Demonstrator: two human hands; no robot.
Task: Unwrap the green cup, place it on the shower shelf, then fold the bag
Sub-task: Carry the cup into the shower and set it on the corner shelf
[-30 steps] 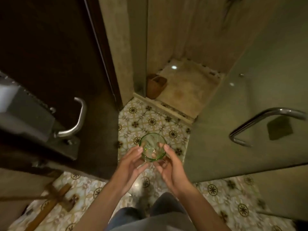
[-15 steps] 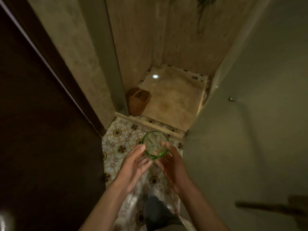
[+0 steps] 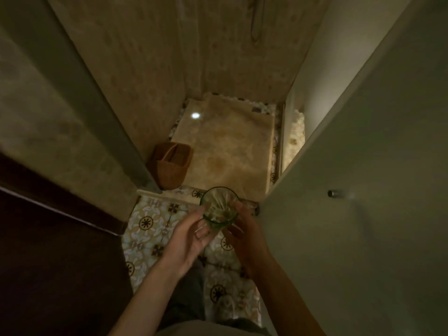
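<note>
While no writing or label can be read anywhere in this dim view, the two bare forearms reach forward from the near edge and meet over the patterned floor tiles. Left hand comes in from the near left, palm turned inward, its fingers loosely curled against the left side and base of the green cup. Right hand mirrors it from the right, fingers bent around the cup's right side and underside, so both hands cradle the glass between them. A thin clear wrap seems to cling around the cup by the fingers, though blur makes it hard to tell. Cup stands upright with its mouth open upward; pale streaks show inside, and what they are cannot be told. Just beyond, past the raised threshold, a brown woven basket with a handle sits at the near left corner of the shower floor. Right of the hands stands a pale door panel.
</note>
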